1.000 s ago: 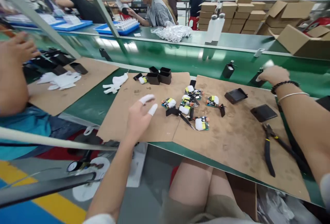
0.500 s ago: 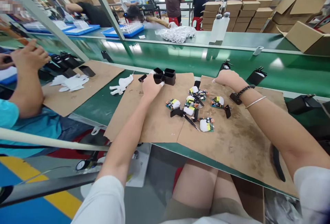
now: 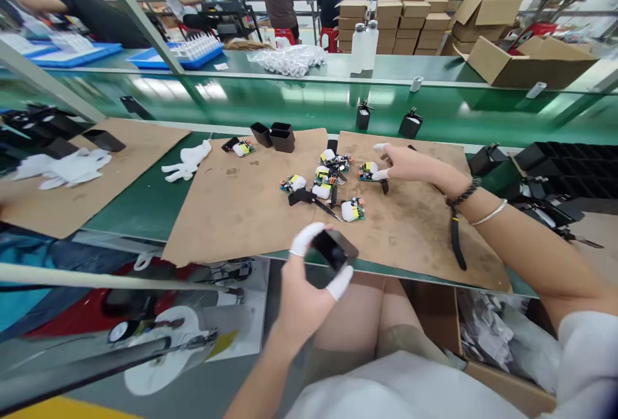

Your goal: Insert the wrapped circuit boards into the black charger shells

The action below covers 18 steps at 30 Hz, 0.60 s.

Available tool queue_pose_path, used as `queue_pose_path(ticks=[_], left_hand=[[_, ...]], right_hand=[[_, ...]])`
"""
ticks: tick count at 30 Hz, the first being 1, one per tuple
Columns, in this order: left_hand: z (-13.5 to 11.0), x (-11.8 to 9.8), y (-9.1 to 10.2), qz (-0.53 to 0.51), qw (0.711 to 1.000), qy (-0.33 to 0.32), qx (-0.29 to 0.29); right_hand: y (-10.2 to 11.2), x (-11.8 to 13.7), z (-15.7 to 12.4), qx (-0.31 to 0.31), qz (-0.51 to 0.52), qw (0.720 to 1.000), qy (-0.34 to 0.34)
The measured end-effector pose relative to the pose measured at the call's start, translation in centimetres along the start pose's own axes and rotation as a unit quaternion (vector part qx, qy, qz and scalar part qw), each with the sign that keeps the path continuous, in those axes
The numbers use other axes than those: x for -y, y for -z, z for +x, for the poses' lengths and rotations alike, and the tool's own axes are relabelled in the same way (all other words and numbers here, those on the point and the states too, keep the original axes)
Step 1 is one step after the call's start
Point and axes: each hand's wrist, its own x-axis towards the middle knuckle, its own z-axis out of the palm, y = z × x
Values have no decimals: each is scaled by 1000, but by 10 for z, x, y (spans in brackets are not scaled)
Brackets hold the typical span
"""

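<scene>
A black case (image 3: 333, 250) was clasped by the left hand (image 3: 305, 297). The right hand's grip (image 3: 403, 162) was parted at a circuit board (image 3: 366, 170).

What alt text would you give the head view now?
The left hand holds an open black case by the bench's near edge, while the right hand is at a circuit board on cardboard, fingers apart. More boards lie left of that one; pliers lie to the right.

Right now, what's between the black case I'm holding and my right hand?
In the head view, a circuit board lies on cardboard between the case and your right hand.
</scene>
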Motion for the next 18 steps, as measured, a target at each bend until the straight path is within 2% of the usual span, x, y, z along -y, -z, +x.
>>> queue_pose_path(ticks=[3,5,8,10,11,13,15,18], left_hand=[[-29,-3,-41,-33,993,73,81],[-43,-10,-59,-38,983,105,145],[-61,-22,-69,-44,966,132,217],[-68,-25,-67,-46,961,141,234],[-70,-23,-66,-43,961,145,230],[-71,-17,-64,-36,968,144,204],[-69,-8,-64,-34,978,123,165],[-63,-3,-63,-33,989,79,120]], right_hand=[[-17,11,5,21,16,999,24],[-19,16,12,30,26,998,51],[-6,17,10,70,41,990,112],[5,15,-2,74,40,986,147],[10,14,-11,55,35,986,150],[14,15,-29,-5,13,995,99],[9,21,-43,-44,-17,999,0],[-9,37,-46,-27,-41,994,-94]])
